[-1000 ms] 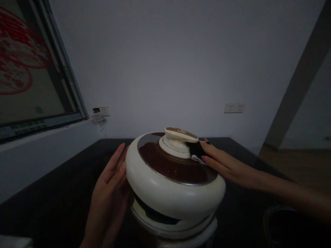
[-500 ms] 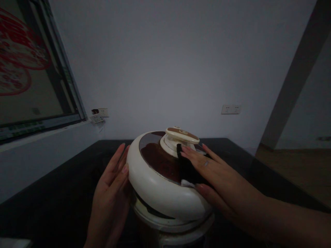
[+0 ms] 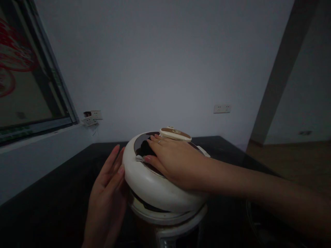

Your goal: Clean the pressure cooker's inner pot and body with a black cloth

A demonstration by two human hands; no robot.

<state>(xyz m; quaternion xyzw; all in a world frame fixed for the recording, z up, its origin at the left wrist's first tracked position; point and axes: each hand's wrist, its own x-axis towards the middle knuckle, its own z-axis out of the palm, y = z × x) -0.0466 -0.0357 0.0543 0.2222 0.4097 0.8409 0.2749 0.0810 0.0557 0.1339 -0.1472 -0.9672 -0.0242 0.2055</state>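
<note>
In front of me stands an electric pressure cooker with a rounded cream lid [image 3: 150,186], a glossy brown top panel and a brown-and-cream knob handle [image 3: 176,134]. My right hand [image 3: 173,156] reaches across the lid and presses a dark cloth [image 3: 146,148] onto the panel's left part. A pale corner of that cloth shows by the thumb; the rest is hidden under the palm. My left hand [image 3: 108,193] rests against the lid's left side, fingers stretched out. Below the lid is a brown and cream body [image 3: 165,225] with a dark front panel.
The cooker stands on a black table [image 3: 64,182] against a pale wall. Wall sockets [image 3: 222,109] are at right, and more sockets [image 3: 91,117] hang partly loose near the window at left. A dim round rim [image 3: 249,217] shows at lower right.
My right hand has swept the cloth left across the lid, from the right of the knob to the panel's left part. My left hand stays at the lid's side. The view has shifted slightly right.
</note>
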